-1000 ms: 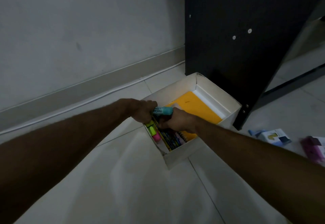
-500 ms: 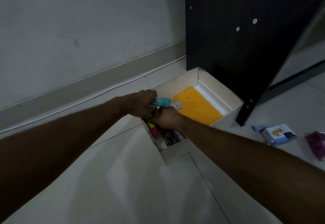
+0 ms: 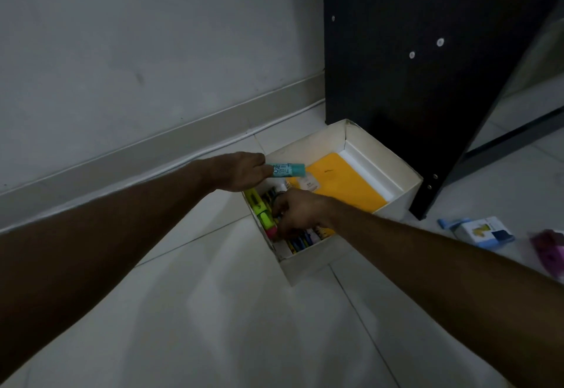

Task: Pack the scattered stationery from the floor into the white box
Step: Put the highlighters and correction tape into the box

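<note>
Gripping a teal marker (image 3: 288,170), the left hand (image 3: 241,171) hovers; right hand (image 3: 297,212) grasps pens (image 3: 300,242).

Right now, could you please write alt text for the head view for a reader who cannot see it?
A person's left hand holds a teal marker over a white box on a tiled floor while the right hand reaches among the pens inside. The box also holds a yellow notebook and highlighters; a small blue-and-white box lies on the floor beside it.

Both arms outstretched — fingers (image 3: 276,215) curled, gripping.
</note>
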`<action>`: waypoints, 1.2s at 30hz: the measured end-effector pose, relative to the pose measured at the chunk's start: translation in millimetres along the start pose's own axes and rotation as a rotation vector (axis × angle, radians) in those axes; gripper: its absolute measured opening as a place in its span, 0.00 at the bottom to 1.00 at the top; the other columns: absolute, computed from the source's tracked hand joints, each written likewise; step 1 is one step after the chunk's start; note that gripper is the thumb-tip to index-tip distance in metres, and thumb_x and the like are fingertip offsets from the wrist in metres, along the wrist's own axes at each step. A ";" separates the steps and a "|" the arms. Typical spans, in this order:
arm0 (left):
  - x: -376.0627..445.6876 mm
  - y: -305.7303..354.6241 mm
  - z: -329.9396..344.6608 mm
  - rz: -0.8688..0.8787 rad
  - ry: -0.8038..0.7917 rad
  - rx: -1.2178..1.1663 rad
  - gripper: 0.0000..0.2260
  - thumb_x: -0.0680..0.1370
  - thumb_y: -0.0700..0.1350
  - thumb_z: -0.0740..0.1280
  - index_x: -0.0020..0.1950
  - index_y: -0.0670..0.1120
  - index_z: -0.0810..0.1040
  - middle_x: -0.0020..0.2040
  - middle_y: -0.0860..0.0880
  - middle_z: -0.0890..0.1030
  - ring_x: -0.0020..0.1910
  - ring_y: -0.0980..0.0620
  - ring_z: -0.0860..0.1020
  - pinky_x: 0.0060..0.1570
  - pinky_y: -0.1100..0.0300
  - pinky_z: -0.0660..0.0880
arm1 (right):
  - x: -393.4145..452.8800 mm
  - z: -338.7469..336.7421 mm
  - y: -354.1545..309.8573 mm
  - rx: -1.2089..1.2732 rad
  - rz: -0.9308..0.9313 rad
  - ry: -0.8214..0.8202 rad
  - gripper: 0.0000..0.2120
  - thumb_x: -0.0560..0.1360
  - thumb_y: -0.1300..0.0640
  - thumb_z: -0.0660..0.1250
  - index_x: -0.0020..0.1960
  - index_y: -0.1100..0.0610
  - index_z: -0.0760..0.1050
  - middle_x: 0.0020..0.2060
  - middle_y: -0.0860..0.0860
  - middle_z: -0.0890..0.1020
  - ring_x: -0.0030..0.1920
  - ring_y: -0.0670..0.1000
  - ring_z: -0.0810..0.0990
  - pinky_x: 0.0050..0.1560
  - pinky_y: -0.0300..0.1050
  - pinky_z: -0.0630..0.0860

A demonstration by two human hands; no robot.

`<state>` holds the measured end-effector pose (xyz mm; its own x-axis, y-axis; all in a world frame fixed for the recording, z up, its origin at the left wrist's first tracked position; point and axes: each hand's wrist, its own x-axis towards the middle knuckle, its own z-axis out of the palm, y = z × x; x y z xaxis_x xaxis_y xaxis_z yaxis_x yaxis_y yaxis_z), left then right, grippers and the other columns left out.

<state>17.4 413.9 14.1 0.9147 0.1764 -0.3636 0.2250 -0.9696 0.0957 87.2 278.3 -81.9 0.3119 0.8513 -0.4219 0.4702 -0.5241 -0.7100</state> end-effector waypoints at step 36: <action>41.8 3.4 19.0 0.014 0.081 0.102 0.11 0.73 0.43 0.71 0.55 0.47 0.79 0.54 0.48 0.80 0.51 0.50 0.78 0.50 0.55 0.77 | -17.2 -20.5 20.3 -0.061 0.173 0.291 0.20 0.70 0.49 0.75 0.48 0.66 0.78 0.44 0.61 0.84 0.45 0.59 0.84 0.35 0.49 0.78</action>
<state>50.0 414.8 -18.4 0.9425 0.1714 -0.2869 0.1801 -0.9836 0.0039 108.3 252.5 -77.4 0.6094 0.7124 -0.3481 0.4361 -0.6678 -0.6032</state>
